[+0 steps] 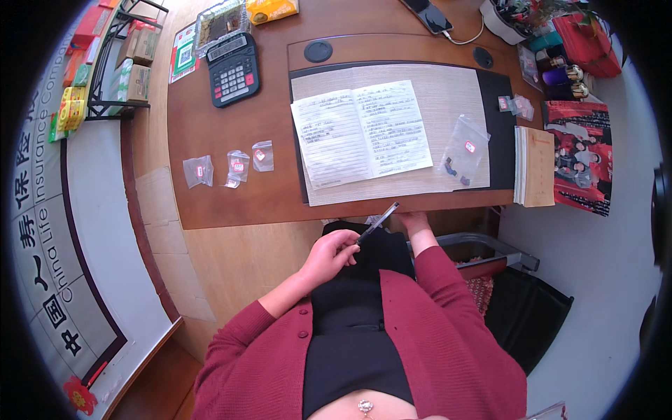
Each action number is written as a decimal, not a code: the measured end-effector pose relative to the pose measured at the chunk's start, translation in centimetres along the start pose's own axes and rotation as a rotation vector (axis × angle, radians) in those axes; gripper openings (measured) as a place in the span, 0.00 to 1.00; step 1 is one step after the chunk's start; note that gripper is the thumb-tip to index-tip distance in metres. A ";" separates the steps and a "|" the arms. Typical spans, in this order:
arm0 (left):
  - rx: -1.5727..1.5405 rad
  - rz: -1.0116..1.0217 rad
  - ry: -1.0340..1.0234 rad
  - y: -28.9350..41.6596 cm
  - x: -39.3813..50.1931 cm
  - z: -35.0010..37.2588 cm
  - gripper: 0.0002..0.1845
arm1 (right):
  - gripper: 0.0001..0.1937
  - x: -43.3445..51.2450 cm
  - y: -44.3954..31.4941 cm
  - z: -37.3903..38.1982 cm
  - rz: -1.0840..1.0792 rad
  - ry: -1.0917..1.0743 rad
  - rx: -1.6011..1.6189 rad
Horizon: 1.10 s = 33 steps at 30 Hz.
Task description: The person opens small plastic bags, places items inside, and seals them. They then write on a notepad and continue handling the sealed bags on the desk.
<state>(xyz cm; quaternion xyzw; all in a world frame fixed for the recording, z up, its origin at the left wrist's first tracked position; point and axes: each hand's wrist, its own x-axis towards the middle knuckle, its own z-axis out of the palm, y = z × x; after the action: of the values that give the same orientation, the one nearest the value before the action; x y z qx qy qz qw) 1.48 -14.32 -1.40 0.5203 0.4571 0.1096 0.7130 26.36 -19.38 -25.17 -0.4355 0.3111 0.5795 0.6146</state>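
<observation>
My left hand (336, 253) is above my lap and holds a black-and-clear pen (379, 221), which points up and right toward the desk edge. My right hand (413, 219) reaches to the desk's front edge, its fingers hidden beneath it. Before me an open lined notebook (362, 134) with handwriting lies on a beige desk mat (451, 86). Right of the notebook is a clear zip bag (466, 142) with a label and small dark pieces at its bottom. Several small labelled zip bags (237, 165) lie on the desk's left part.
A calculator (234, 71) stands at the back left by a clear tray (223, 21). A phone (433, 18) on a white cable lies at the back. Stacked booklets (535, 165) and a group photo (580, 157) are at right. Beside me is a black-seated chair (525, 310).
</observation>
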 end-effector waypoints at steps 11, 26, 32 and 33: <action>-0.170 -0.125 -0.026 1.2 2.4 1.9 0.10 | 0.21 -1.3 -0.7 -2.7 0.179 -0.207 -0.273; -0.169 0.082 0.127 4.2 5.3 4.4 0.12 | 0.09 -16.8 -6.3 14.6 -0.267 -0.695 -1.165; 0.263 0.329 0.758 2.8 6.1 -1.8 0.18 | 0.12 -13.5 -7.9 18.0 -0.622 -0.620 -1.370; 0.227 0.272 0.806 2.6 6.3 -2.9 0.19 | 0.13 -13.2 -7.8 18.5 -0.638 -0.620 -1.399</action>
<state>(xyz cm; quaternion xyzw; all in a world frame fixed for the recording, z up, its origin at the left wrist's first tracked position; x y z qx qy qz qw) 3.65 -7.33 -2.71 0.5665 0.6352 0.3455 0.3953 30.03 -8.19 -4.21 -0.6051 -0.4432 0.5307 0.3947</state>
